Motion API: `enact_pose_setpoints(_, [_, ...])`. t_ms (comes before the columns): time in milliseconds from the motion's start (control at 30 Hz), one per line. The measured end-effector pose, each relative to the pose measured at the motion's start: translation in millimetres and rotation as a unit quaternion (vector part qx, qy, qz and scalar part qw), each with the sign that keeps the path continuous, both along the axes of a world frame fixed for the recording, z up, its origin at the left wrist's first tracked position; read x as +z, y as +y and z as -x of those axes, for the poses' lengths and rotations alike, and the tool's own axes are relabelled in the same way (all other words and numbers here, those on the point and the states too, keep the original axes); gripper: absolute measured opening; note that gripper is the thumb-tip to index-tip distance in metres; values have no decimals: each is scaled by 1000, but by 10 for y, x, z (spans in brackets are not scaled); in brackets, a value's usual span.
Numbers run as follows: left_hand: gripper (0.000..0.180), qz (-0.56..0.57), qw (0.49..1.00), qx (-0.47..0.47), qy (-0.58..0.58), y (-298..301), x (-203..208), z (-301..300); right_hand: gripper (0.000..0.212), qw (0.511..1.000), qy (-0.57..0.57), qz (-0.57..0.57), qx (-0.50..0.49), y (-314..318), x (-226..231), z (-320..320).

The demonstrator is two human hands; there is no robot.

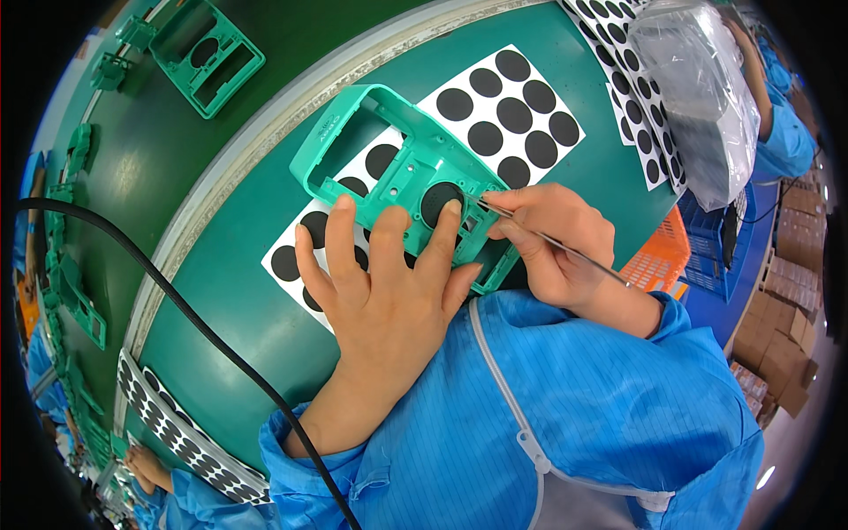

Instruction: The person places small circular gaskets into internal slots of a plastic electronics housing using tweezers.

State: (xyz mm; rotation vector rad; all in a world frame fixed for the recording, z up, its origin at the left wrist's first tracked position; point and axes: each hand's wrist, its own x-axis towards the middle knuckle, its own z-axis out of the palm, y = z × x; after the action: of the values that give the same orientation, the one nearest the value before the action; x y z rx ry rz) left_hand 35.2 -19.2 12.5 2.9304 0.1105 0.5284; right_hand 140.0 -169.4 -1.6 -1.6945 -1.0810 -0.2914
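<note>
A green plastic housing with a large window lies tilted on a white sheet of black round stickers. In its round recess sits a black disc. My left hand rests on the housing with fingers spread, its index fingertip pressing the disc and its thumb by the near edge. My right hand pinches slim metal tweezers, whose tips reach the right edge of the disc. Part of the sheet is hidden under the housing and my left hand.
Beyond a pale rail, another green housing lies on the conveyor. More sticker sheets lie at lower left and upper right, beside a clear plastic bag. Orange and blue crates stand right. A black cable crosses the left. Co-workers sit nearby.
</note>
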Motion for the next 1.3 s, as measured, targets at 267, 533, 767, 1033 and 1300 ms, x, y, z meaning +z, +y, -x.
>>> enact_pose_setpoints(267, [41, 2, 1000, -2, 10, -2, 14, -5, 6, 950, 300, -84, 0, -3, 14, -1])
enact_pose_setpoints(533, [41, 0, 1000, -4, 18, -11, 22, -20, 7, 925, 362, -96, 58, -15, 32, -129])
enact_pose_setpoints(767, [44, 20, 1000, -15, -1, 12, -16, -13, 8, 895, 421, -122, 80, -17, 87, -139])
enact_pose_setpoints(1033, [47, 19, 999, -26, -5, 34, -31, -19, 7, 970, 236, -56, 33, -37, 68, -70])
enact_pose_setpoints(1300, [50, 26, 999, -29, -12, 39, -37, -19, 5, 977, 206, -42, 33, -31, 93, -76])
